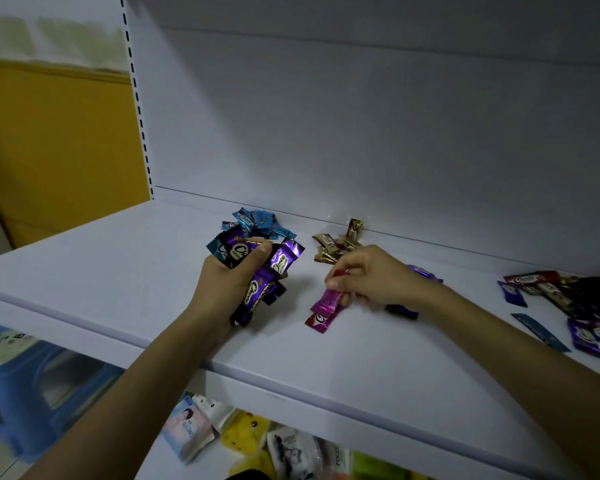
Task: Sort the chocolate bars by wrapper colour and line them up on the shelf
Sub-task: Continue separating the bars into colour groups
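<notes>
A: On the head camera, your left hand (229, 285) is curled round a fistful of purple foil-wrapped chocolate bars (255, 293), just in front of the blue-wrapped pile (262, 225) on the white shelf (118, 265).

B: Your right hand (374, 278) is the nearer one to the magenta foil bar (326, 303) and pinches its far end. Its long axis slants from your fingertips back toward you and leftward, with the near end against a red-brown bar (316, 321).

A: The light is dim, so the red scrap at your fingertips may be another wrapper.
</notes>
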`<move>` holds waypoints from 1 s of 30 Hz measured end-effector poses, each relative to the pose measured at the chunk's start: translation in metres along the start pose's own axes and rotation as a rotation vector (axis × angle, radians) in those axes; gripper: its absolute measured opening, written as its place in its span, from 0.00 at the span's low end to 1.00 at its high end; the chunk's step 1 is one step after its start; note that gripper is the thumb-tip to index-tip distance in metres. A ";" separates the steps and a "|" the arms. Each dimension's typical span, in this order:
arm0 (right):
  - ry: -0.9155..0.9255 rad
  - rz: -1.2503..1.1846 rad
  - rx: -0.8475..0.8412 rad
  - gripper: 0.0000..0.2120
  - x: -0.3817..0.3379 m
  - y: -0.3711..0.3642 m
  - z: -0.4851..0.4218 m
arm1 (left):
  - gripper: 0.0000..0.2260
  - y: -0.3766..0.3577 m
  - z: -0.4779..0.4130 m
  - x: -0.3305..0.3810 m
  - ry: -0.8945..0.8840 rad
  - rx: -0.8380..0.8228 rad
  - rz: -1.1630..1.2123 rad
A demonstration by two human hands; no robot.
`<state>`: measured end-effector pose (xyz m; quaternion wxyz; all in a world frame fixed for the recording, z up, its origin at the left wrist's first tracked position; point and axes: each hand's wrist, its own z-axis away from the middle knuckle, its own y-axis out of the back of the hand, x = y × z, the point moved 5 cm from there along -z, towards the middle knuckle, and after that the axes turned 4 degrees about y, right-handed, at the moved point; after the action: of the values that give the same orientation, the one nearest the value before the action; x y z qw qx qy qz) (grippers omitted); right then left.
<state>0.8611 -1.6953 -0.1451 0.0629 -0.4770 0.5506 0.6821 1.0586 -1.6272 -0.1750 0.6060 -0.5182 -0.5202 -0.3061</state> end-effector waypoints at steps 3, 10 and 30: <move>0.031 0.433 0.155 0.12 0.003 0.003 0.002 | 0.08 -0.003 0.001 -0.001 -0.016 -0.020 -0.052; 0.169 -0.148 0.237 0.12 -0.039 -0.015 -0.001 | 0.03 -0.003 0.001 -0.001 -0.056 -0.015 -0.128; -0.133 -0.066 0.691 0.04 0.075 0.106 0.045 | 0.04 -0.047 -0.009 -0.006 -0.121 -0.087 -0.325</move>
<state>0.7299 -1.7331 -0.1282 0.2784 -0.3998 0.7278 0.4826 1.0171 -1.6500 -0.1657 0.4930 -0.4705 -0.6188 -0.3907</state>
